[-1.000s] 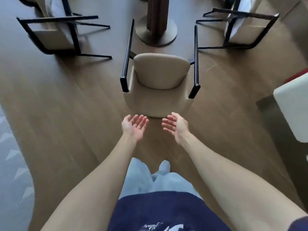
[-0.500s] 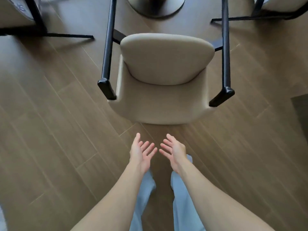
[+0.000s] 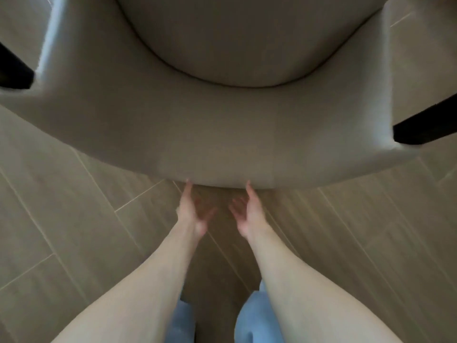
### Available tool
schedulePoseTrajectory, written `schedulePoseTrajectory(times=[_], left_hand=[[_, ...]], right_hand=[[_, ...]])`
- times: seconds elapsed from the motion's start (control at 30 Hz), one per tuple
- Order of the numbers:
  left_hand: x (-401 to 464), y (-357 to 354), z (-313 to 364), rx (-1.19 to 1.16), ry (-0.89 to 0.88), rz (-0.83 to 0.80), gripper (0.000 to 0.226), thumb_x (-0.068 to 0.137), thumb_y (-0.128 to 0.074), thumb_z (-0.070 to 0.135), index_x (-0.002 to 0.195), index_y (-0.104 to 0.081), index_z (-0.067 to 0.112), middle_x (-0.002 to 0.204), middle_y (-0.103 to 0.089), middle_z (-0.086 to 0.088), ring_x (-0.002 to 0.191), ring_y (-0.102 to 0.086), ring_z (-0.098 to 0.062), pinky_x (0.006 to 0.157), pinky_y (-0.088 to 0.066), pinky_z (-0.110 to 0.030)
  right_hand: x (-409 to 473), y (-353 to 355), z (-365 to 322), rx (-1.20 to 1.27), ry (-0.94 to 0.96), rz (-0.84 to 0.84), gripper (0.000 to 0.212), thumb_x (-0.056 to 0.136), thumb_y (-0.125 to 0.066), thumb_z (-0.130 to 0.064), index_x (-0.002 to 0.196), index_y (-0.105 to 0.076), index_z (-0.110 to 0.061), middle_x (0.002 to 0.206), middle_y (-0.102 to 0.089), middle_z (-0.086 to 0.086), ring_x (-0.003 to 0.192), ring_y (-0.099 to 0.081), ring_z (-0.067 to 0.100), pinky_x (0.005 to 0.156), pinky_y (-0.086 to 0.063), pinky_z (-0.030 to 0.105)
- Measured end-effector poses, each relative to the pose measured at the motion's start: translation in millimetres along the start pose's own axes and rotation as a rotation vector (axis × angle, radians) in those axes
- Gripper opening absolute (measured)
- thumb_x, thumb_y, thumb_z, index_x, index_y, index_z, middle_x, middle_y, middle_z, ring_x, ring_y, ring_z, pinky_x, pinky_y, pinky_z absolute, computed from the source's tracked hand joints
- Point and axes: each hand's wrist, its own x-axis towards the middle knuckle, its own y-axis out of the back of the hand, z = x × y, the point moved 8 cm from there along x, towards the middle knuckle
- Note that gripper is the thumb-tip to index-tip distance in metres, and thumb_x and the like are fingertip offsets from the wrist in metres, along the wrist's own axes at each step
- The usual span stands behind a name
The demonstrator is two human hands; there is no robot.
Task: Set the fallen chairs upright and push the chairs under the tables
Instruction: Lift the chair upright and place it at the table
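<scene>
A beige upholstered chair (image 3: 222, 134) lies on its back and fills the upper half of the head view, very close. Its black leg ends show at the left edge (image 3: 12, 70) and at the right edge (image 3: 425, 125). My left hand (image 3: 193, 214) and my right hand (image 3: 244, 214) are stretched forward, palms facing each other, fingers straight. The tips of both hands reach the chair's lower edge; the picture is blurred, so contact is unclear. Neither hand holds anything.
Brown wood-plank floor (image 3: 74, 219) lies to the left and right of my arms. My light blue trouser legs (image 3: 257, 318) show at the bottom. The table and the other chairs are out of view.
The view has moved down and much closer to the fallen chair. Both hands have reached forward from open air to the chair's lower edge.
</scene>
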Motion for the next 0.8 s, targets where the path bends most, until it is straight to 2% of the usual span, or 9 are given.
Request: schedulePoseTrajectory(times=[0.07,0.13,0.2,0.3,0.4,0.5,0.63,0.7,0.8], left_hand=[[34.6,-6.1,0.5,0.050,-0.012,-0.032,0.088,0.091,-0.062,0.056,0.157,-0.026,0.010,0.161,-0.023,-0.017,0.144,-0.028,-0.034,0.115,-0.024,-0.047],[59.5,-24.5,6.7,0.052,-0.048,-0.154,0.077,0.094,-0.057,0.056,0.155,-0.034,0.014,0.146,-0.051,-0.016,0.127,-0.054,-0.032,0.101,-0.045,-0.045],[74.4,-33.2,14.1,0.018,-0.072,-0.177,0.066,0.092,-0.059,0.057,0.146,-0.050,0.020,0.119,-0.073,-0.010,0.100,-0.074,-0.026,0.074,-0.063,-0.040],[93.8,-29.3,18.2,-0.075,-0.088,-0.092,0.072,0.082,-0.072,0.056,0.141,-0.053,0.020,0.128,-0.068,-0.006,0.114,-0.066,-0.027,0.093,-0.057,-0.050],[104.1,-30.4,13.7,-0.161,-0.068,-0.100,0.078,0.080,-0.077,0.052,0.144,-0.048,0.019,0.135,-0.063,-0.008,0.121,-0.062,-0.030,0.101,-0.051,-0.056],[104.0,-36.7,17.1,-0.225,-0.052,-0.164,0.065,0.084,-0.076,0.044,0.139,-0.056,0.015,0.131,-0.067,-0.008,0.120,-0.064,-0.027,0.105,-0.048,-0.055],[93.6,-24.5,18.6,-0.235,-0.066,-0.106,0.064,0.081,-0.080,0.035,0.135,-0.058,0.011,0.126,-0.069,-0.008,0.115,-0.066,-0.024,0.102,-0.050,-0.053],[77.5,-14.5,13.9,-0.230,-0.084,-0.070,0.061,0.079,-0.082,0.035,0.131,-0.059,0.011,0.124,-0.069,-0.008,0.109,-0.068,-0.023,0.094,-0.057,-0.050],[36.6,-5.3,5.6,-0.178,-0.088,-0.076,0.031,0.085,-0.077,0.032,0.104,-0.064,0.011,0.098,-0.077,-0.007,0.079,-0.075,-0.019,0.060,-0.062,-0.037]], right_hand=[[37.5,5.2,1.5,0.001,0.009,-0.003,0.064,0.090,-0.066,-0.046,0.144,-0.047,-0.016,0.146,-0.046,0.005,0.133,-0.046,0.022,0.110,-0.042,0.040],[66.6,5.7,-1.2,0.021,0.039,-0.004,0.065,0.088,-0.066,-0.050,0.143,-0.049,-0.021,0.149,-0.046,-0.001,0.139,-0.042,0.019,0.111,-0.041,0.039],[81.7,0.5,-3.6,0.048,0.058,-0.008,0.068,0.078,-0.073,-0.054,0.137,-0.055,-0.024,0.141,-0.055,-0.005,0.132,-0.050,0.016,0.110,-0.043,0.039],[95.1,-7.8,-5.1,0.138,0.065,-0.020,0.077,0.060,-0.083,-0.054,0.127,-0.062,-0.024,0.129,-0.066,-0.004,0.120,-0.060,0.016,0.107,-0.047,0.042],[104.3,-8.6,-4.9,0.238,0.068,-0.041,0.071,0.062,-0.088,-0.045,0.124,-0.064,-0.021,0.125,-0.069,0.000,0.119,-0.063,0.020,0.108,-0.046,0.045],[102.1,-7.4,-8.9,0.270,0.062,-0.036,0.061,0.068,-0.087,-0.037,0.122,-0.066,-0.019,0.126,-0.069,0.002,0.120,-0.062,0.020,0.111,-0.043,0.045],[82.0,2.2,-15.8,0.188,0.070,0.023,0.069,0.071,-0.086,-0.037,0.133,-0.058,-0.019,0.129,-0.066,0.002,0.120,-0.061,0.022,0.106,-0.047,0.046],[62.7,9.6,-15.3,0.132,0.062,0.054,0.074,0.071,-0.085,-0.041,0.136,-0.054,-0.021,0.131,-0.064,0.001,0.121,-0.059,0.021,0.105,-0.049,0.044],[20.5,24.5,-20.4,0.058,0.048,0.101,0.075,0.075,-0.082,-0.046,0.139,-0.051,-0.021,0.133,-0.062,-0.001,0.118,-0.060,0.018,0.105,-0.048,0.036]])
